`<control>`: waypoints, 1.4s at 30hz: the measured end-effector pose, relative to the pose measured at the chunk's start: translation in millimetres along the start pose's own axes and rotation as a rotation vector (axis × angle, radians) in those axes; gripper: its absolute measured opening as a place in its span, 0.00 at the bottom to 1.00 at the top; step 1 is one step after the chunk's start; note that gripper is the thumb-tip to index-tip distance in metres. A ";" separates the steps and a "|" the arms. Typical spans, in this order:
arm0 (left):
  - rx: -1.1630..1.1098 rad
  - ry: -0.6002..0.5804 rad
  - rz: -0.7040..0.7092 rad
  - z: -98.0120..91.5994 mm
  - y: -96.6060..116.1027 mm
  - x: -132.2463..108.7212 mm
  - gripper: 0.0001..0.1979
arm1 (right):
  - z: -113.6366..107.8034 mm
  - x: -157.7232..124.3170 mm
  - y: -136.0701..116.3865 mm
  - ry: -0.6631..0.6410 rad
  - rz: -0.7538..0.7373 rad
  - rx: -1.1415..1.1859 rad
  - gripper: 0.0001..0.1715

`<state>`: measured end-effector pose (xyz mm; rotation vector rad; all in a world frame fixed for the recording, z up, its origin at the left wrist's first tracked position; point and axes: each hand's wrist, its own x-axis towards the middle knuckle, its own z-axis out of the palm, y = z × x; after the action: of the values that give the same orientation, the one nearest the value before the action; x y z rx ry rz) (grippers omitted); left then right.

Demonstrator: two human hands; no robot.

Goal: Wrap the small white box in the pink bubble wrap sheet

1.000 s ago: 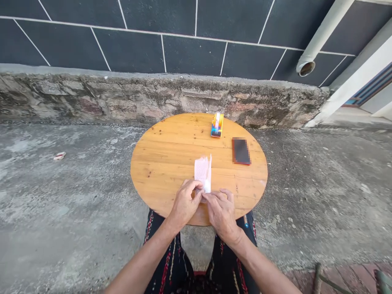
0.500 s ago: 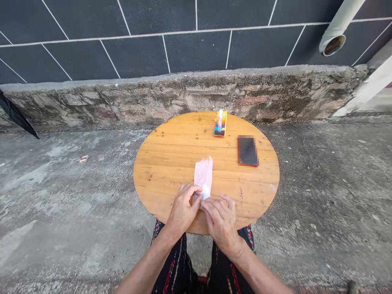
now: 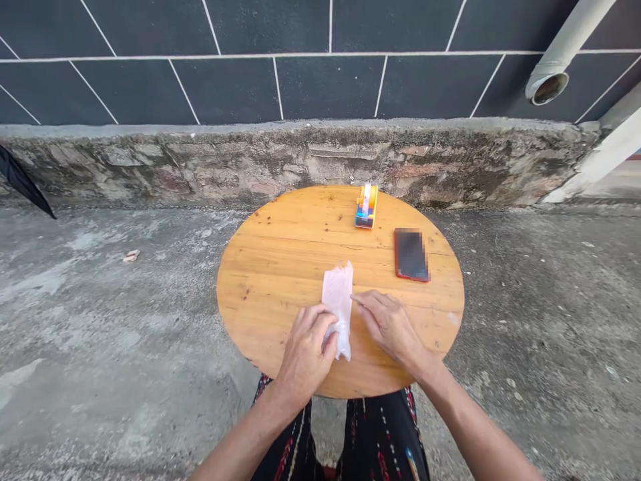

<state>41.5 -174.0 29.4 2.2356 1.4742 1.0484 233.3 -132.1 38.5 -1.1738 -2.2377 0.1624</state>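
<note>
A strip of pale pink, crinkled bubble wrap (image 3: 338,290) lies flat on the round wooden table (image 3: 270,267) in front of me. Its near end looks whiter and more see-through, and what is inside, if anything, cannot be made out. My left hand (image 3: 309,344) holds the strip down at its left side, with curled fingers and thumb on its lower half. Beside the right edge, my right hand (image 3: 390,324) stretches its fingers toward the strip, the fingertips at or just touching that edge, the thumb lower down.
Toward the table's far edge stands a yellow and blue tape dispenser (image 3: 366,207). A dark, red-edged phone-like slab (image 3: 412,255), its face blurred, lies at the right. Beyond are a low stone ledge (image 3: 225,167) and a drainpipe (image 3: 555,73). A black umbrella-like thing (image 3: 23,180) is far left.
My right hand has left the near end of the bubble wrap and moved up to its right edge, away from my left hand. The wrap now lies flatter and more of it shows.
</note>
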 end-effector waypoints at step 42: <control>-0.033 -0.180 0.201 -9.1 -10.7 12.9 0.14 | -5.0 40.3 1.7 -0.225 -0.082 0.046 0.14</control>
<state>30.7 -159.3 35.2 2.4218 1.1704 0.8909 220.1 -100.3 60.1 -1.0831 -2.4582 0.3256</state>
